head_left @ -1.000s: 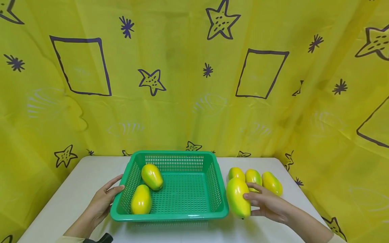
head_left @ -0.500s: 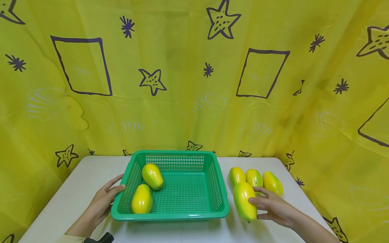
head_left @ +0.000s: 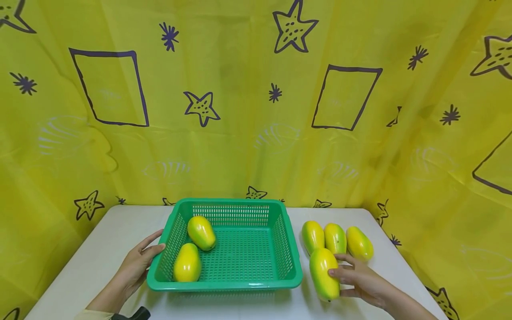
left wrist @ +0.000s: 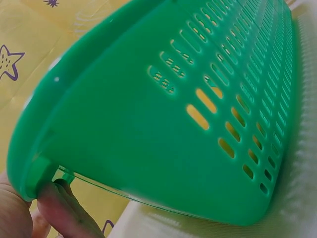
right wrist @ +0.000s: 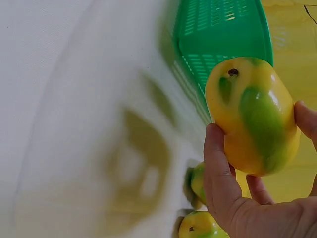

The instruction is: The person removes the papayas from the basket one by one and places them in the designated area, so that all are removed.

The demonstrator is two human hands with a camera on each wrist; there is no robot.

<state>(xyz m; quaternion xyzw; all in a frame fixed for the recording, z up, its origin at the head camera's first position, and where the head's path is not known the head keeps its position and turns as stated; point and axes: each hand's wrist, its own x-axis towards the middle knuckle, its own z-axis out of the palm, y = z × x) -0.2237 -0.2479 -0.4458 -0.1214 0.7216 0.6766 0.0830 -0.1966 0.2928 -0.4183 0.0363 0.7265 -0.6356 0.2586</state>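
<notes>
My right hand (head_left: 362, 280) grips a yellow-green mango (head_left: 324, 274) between thumb and fingers, to the right of the green plastic basket (head_left: 224, 285). In the right wrist view the mango (right wrist: 252, 116) is above the white table, its dark stem end showing and its shadow cast below. My left hand (head_left: 134, 266) holds the basket's left rim, thumb on top; the left wrist view shows fingers (left wrist: 67, 210) curled under the rim. Inside the basket, at its left, lie two mangoes, one farther back (head_left: 202, 233) and one nearer (head_left: 187, 263).
Three more mangoes rest in a row on the white table (head_left: 256, 306) at the right: one nearest the basket (head_left: 313, 237), one in the middle (head_left: 335, 238) and one at the far right (head_left: 359, 243). A yellow patterned curtain (head_left: 236, 146) hangs around the table's back and sides.
The right hand has carried its mango a little rightward and toward the near edge, away from the basket, exposing more of the row behind. The left hand and basket stay in place.
</notes>
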